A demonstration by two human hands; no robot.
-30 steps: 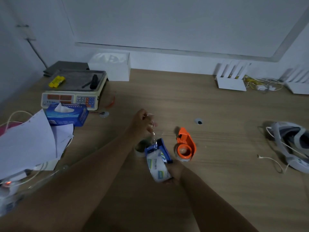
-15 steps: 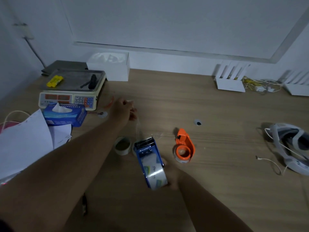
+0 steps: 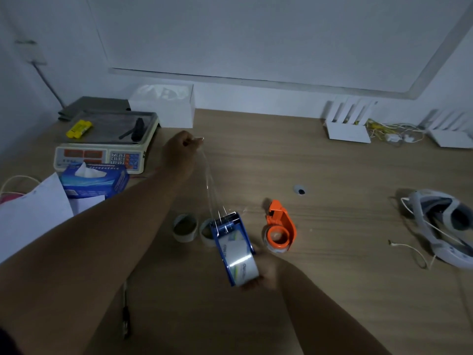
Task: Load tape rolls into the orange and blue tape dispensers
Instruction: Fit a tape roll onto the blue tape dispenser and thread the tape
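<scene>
Right grip (image 3: 258,274) closed around blue dispenser (image 3: 234,248), roll seated, low over desk (image 3: 332,162). Left grip (image 3: 183,149) pinching tape strip (image 3: 208,180), drawn far; best kept taut across cutter. Orange dispenser (image 3: 280,226) beside, loaded.

The left hand (image 3: 183,149) now sits much farther from the blue dispenser (image 3: 231,245) than a second ago — up near the scale (image 3: 102,142) — and the clear tape strip (image 3: 211,185) pinched in its fingers stretches far longer. A second empty core (image 3: 184,227) is uncovered.
</scene>
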